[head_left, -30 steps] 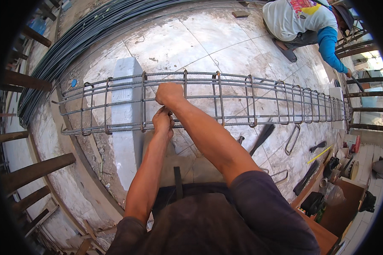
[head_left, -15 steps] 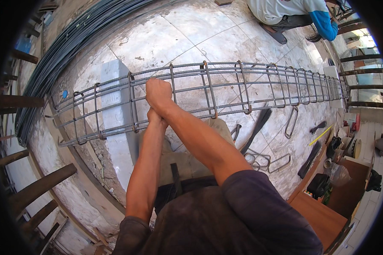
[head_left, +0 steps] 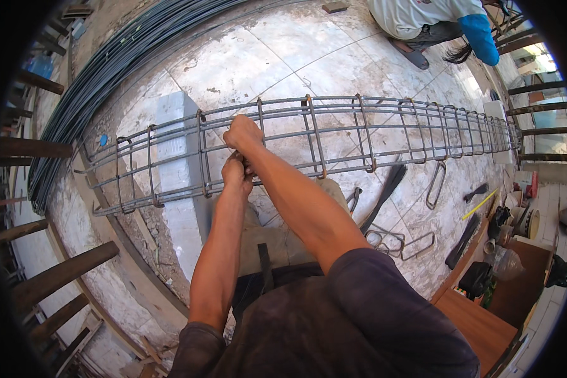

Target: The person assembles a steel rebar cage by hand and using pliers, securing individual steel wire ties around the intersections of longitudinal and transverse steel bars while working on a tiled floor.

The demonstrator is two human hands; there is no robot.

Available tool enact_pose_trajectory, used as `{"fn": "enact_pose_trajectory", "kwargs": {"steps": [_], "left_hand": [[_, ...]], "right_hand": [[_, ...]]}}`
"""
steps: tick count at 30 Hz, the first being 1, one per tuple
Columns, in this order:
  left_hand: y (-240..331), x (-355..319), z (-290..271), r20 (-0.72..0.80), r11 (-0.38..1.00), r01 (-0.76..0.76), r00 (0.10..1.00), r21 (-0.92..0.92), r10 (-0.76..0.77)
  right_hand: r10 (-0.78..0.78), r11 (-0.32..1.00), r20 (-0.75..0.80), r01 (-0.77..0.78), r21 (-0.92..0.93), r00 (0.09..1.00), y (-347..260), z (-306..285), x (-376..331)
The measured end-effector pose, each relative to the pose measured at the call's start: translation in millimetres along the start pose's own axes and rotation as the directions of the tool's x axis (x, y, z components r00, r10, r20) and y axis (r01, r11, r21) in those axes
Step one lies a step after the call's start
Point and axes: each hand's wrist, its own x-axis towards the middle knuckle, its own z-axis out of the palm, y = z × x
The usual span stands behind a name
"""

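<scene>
A long rebar cage [head_left: 203, 151] of ribbed bars and square stirrups spans the view from left to far right. My right hand [head_left: 244, 133] is closed in a fist over the cage, between two stirrups near its left end. Just below it, my left hand [head_left: 235, 171] is closed beside the cage's near lower bar, its fingers bent together. What either hand grips is hidden behind the fingers. Under the cage's left end stands a white block [head_left: 171, 107] that holds it above the floor.
A bundle of long steel rods [head_left: 75, 107] lies at far left. On the floor right of me are black tie wire [head_left: 384, 192], loose stirrups and a yellow strip [head_left: 479, 205]. A wooden cabinet [head_left: 475, 324] lies at lower right. Another person [head_left: 409, 19] crouches at top right.
My hands, stacked close together before, are now slightly apart, the left lower and the right above. The view has shifted a little. The other person's arm has moved.
</scene>
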Motion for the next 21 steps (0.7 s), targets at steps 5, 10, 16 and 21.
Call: {"fn": "enact_pose_trajectory", "kwargs": {"steps": [5,10,16,21], "left_hand": [[9.7,-3.1,19.0,-0.082,0.991,0.011,0.997,0.130,-0.001],[11.5,-3.2,27.0,-0.132,0.989,0.037,0.991,0.141,-0.018],[-3.0,-14.2,30.3,-0.144,0.943,-0.114,0.976,0.313,0.165],[-0.3,-5.9,37.2,-0.075,0.805,-0.050,0.990,0.591,0.116]], "right_hand": [[-0.135,0.975,-0.211,0.168,0.148,0.968,29.8,-4.6,-6.2],[-0.286,0.934,-0.267,0.331,0.138,0.920,62.5,-28.6,-4.0],[-0.189,0.788,-0.197,0.269,0.554,0.962,90.4,-31.6,-18.5],[-0.173,0.670,-0.225,0.282,0.687,0.959,105.5,-30.9,-22.5]]}}
